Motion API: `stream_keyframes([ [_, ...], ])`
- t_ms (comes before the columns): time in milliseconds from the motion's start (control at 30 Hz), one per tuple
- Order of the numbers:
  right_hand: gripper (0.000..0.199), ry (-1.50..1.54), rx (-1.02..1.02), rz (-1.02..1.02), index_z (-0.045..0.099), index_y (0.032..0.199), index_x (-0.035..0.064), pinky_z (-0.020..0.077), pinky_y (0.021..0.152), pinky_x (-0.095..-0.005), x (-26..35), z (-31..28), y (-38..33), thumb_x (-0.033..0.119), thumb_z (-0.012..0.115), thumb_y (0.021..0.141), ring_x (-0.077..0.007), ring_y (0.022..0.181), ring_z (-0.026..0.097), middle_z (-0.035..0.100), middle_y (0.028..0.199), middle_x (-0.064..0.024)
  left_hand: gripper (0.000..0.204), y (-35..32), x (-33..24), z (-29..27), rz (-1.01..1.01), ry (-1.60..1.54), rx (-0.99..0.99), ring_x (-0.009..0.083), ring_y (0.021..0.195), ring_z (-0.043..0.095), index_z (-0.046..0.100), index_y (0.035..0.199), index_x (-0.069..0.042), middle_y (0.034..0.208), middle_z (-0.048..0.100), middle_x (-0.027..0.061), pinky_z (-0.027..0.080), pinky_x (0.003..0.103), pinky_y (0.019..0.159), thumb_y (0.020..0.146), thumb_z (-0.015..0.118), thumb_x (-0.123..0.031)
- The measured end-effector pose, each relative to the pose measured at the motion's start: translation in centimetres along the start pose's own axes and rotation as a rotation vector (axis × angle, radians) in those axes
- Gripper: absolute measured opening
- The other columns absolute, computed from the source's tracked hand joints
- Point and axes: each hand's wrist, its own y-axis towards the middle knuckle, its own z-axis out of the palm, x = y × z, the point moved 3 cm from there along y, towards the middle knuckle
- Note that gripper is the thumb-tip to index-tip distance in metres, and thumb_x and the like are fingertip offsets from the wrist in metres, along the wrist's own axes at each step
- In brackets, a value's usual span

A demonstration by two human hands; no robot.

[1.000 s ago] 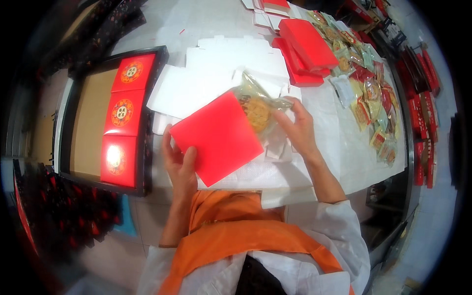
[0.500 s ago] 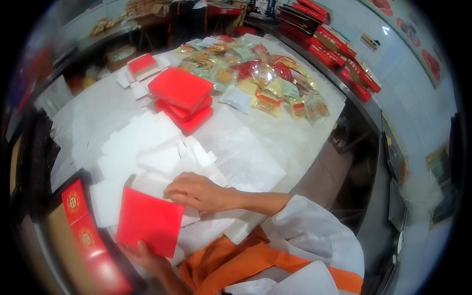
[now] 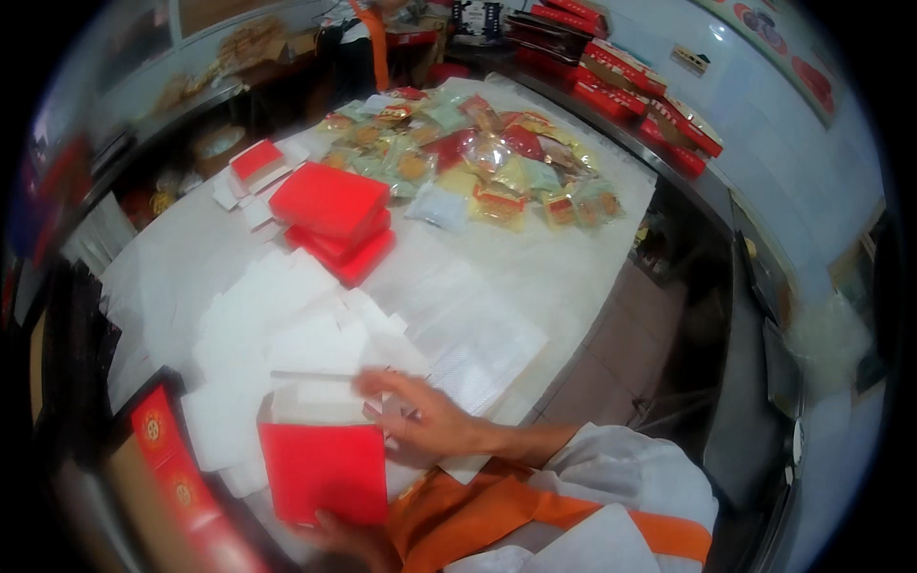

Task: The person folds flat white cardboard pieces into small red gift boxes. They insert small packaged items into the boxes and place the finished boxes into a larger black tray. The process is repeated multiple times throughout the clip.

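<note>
My left hand (image 3: 349, 535) grips the lower edge of a small red box (image 3: 323, 468) with a white inside, held upright near the table's front edge. My right hand (image 3: 425, 415) lies over the box's open top flap, fingers spread and touching the white flap (image 3: 315, 387). Flat white box blanks (image 3: 287, 325) are strewn on the table just beyond the hands.
A stack of closed red boxes (image 3: 334, 218) sits mid-table. Beyond it lie several wrapped pastries in clear packets (image 3: 478, 162). A black tray with red and gold boxes (image 3: 172, 477) sits at the left. Red gift boxes (image 3: 640, 86) line the far counter. Another person (image 3: 368, 38) stands beyond the table.
The view has swung further right and up the table. The red box now stands upright with its top open, and my right hand has moved onto its flap.
</note>
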Motion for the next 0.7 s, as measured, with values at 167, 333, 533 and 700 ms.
stream_keyframes([
  [167,0.035,0.288,0.005,0.039,0.045,0.118,-0.0006,0.0419,0.087,-0.0284,-0.5,1.6,-1.5,0.011,0.051,0.085,-0.0180,0.103,0.053,0.056,0.109,-0.0137,0.044,-3.2,-0.1,0.9,0.074,0.124,0.056,0.0276,0.110,0.041,0.030,0.127,-0.002,0.123,0.039,0.0154,0.039,0.038,0.089,0.089,0.043,-0.020],
  [333,0.028,0.325,0.132,0.141,0.051,0.113,0.0012,0.0455,0.079,-0.0231,-2.6,0.3,-0.5,0.011,0.051,0.087,-0.0111,0.087,0.059,0.063,0.097,-0.0078,0.038,-4.3,3.0,-2.9,0.216,0.470,0.428,0.0273,0.102,0.045,0.039,0.120,-0.001,0.116,0.044,0.0164,0.040,0.037,0.087,0.089,0.041,-0.025],
  [533,0.027,0.268,0.542,0.219,0.049,0.115,0.0027,0.0457,0.078,-0.0239,-3.7,1.5,-4.5,0.012,0.046,0.090,-0.0110,0.083,0.059,0.062,0.099,-0.0069,0.038,-4.5,5.7,-5.5,0.049,0.439,0.722,0.0271,0.096,0.047,0.046,0.115,-0.004,0.109,0.048,0.0170,0.039,0.036,0.086,0.091,0.038,-0.031],
  [700,0.019,0.330,0.571,0.304,0.050,0.105,-0.0001,0.0453,0.079,-0.0241,-5.1,3.0,-5.9,0.009,0.044,0.089,-0.0120,0.086,0.058,0.058,0.105,-0.0100,0.040,-3.9,7.4,-8.2,-0.115,0.386,0.720,0.0270,0.091,0.050,0.052,0.111,-0.006,0.104,0.052,0.0175,0.039,0.034,0.086,0.092,0.035,-0.037],
])
